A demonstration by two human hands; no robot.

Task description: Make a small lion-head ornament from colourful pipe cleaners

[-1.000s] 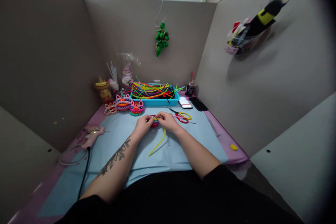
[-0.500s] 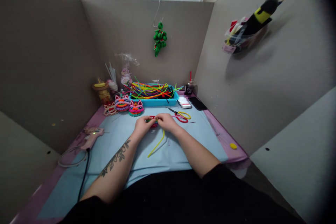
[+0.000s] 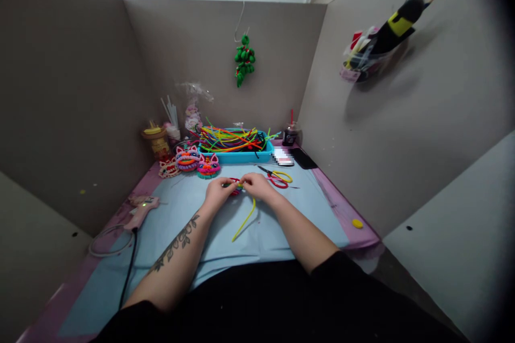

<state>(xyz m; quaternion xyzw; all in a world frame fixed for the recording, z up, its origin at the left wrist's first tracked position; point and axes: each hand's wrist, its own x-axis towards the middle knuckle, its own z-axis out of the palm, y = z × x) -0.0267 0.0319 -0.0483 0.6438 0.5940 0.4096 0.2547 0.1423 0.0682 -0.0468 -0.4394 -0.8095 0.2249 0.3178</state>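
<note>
Over the middle of the blue table cover, my left hand [image 3: 217, 191] is closed in a pinch on a small red and multicoloured pipe-cleaner piece [image 3: 234, 192], mostly hidden by the fingers. Close beside it, my right hand [image 3: 258, 186] pinches a yellow pipe cleaner [image 3: 244, 222] where it meets that piece. The free length of the yellow stem hangs down toward me and bends to the left. Just beyond my right hand lie scissors [image 3: 277, 177] with red and yellow handles. Finished-looking fuzzy animal heads [image 3: 208, 166] sit beyond my left hand.
A blue tray [image 3: 237, 158] full of colourful pipe cleaners stands at the back. A pink glue gun [image 3: 140, 213] with its cable lies left. A dark phone [image 3: 303, 158] and a cup with a red straw [image 3: 290, 136] are back right. Grey partitions [image 3: 281, 59] surround the table.
My right hand has shifted slightly to the right, away from the left hand. The yellow pipe cleaner's hanging end has swung a little to the right.
</note>
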